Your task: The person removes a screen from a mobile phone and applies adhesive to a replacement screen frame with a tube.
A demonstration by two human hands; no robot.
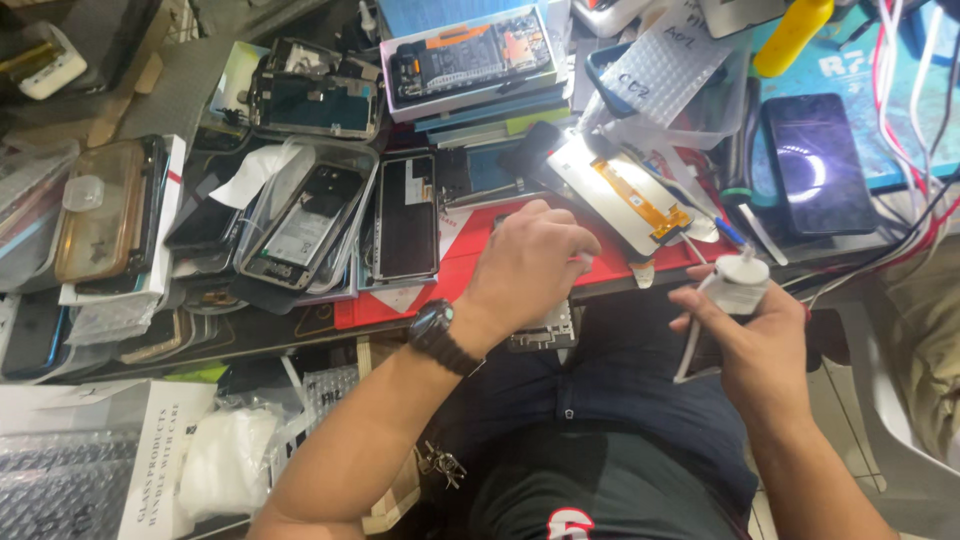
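A small white bottle sits upright in the right hand, whose fingers wrap it from below, just off the front edge of the desk and above the person's lap. A thin white tube hangs from the bottle past the palm. The left hand, with a black watch at the wrist, is curled over a phone frame at the desk edge; its fingertips pinch something small that cannot be made out. The frame shows only partly beneath the hand.

Just beyond the left hand lies a red mat, and on it a white screen panel with an orange flex cable, tilted toward the right. Right of that a dark phone lies face up, reflecting a ring of light. A yellow bottle stands farther back, beside white cables. To the left of the mat, opened phones and bare back covers lie crowded together, with a clear amber case near the desk's left end.
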